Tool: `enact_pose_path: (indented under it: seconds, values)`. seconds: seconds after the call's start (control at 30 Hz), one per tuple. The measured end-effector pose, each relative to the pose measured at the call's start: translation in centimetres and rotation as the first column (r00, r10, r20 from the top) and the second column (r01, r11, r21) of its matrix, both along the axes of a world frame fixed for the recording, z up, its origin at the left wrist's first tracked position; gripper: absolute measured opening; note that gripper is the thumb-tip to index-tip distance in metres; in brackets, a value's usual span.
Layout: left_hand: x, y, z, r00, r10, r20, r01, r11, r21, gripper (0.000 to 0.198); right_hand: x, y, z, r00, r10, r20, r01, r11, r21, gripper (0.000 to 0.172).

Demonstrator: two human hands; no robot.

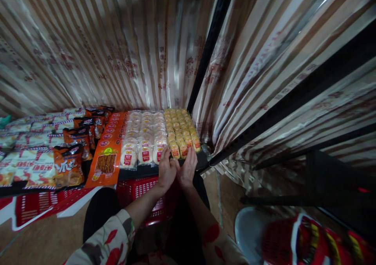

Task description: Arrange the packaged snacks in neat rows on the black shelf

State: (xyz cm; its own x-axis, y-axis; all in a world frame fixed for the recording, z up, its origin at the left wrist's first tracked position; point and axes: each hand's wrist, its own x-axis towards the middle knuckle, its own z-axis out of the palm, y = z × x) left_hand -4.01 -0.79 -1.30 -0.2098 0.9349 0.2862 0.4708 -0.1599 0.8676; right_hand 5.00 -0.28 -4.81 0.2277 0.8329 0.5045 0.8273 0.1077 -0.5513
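Observation:
In the head view my left hand (167,171) is at the front edge of the shelf, its fingers against the white round wrapped crackers (146,154) and the small yellow-wrapped snacks (179,126). My right hand (187,170) is close beside it, fingers stretched up to the front row of yellow snacks. Both hands look open, with the thumbs near each other and no item lifted. The yellow snacks form tight rows at the shelf's right end. Left of the white crackers lies an orange packet (106,155) with brown sticks pictured on it.
Black-and-orange snack bags (69,165) and white snack packets (38,167) fill the shelf's left part. A red plastic basket (143,192) stands below. Striped curtain cloth (132,45) hangs behind, with a black post (207,49). Red packages (311,237) are at lower right.

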Motion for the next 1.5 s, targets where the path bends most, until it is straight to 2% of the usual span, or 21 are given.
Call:
enact_pose_path:
  seconds: [0.1, 0.37, 0.6, 0.97, 1.2, 1.37, 1.5]
  values:
    - [-0.2, 0.8, 0.4, 1.0, -0.013, -0.004, 0.013, 0.999, -0.03, 0.046, -0.2, 0.5, 0.0, 0.999, -0.006, 0.045, 0.007, 1.0, -0.016, 0.076]
    - [0.1, 2.3, 0.9, 0.999, -0.045, -0.002, 0.044, 0.997, -0.07, 0.05, 0.0, 1.3, 0.5, 0.995, 0.008, 0.097, -0.001, 0.997, -0.073, 0.077]
    - [0.9, 3.1, 0.2, 1.0, -0.023, -0.005, 0.023, 0.997, -0.068, 0.05, 0.0, 1.7, 0.0, 0.995, 0.022, 0.101, -0.017, 0.999, -0.045, 0.066]
    - [1.1, 3.7, 0.0, 1.0, -0.008, -0.002, 0.007, 0.999, -0.042, 0.05, 0.2, 2.1, -0.7, 0.996, 0.039, 0.079, -0.039, 0.999, -0.002, 0.067]
    - [1.0, 3.5, 0.2, 0.998, -0.019, -0.062, 0.015, 0.998, -0.058, 0.047, 0.7, 2.0, -0.7, 0.998, 0.052, 0.032, -0.052, 0.998, 0.024, 0.074]
    - [0.9, 3.1, 0.0, 0.995, -0.049, -0.092, 0.047, 0.999, -0.027, 0.051, 1.8, 2.4, -0.2, 0.996, -0.006, -0.087, 0.007, 1.0, 0.007, 0.065]
    - [1.0, 2.7, -0.1, 0.983, -0.097, -0.157, 0.097, 0.995, -0.008, 0.057, 2.8, 3.7, 0.2, 0.993, -0.037, -0.11, 0.039, 0.999, 0.017, 0.063]
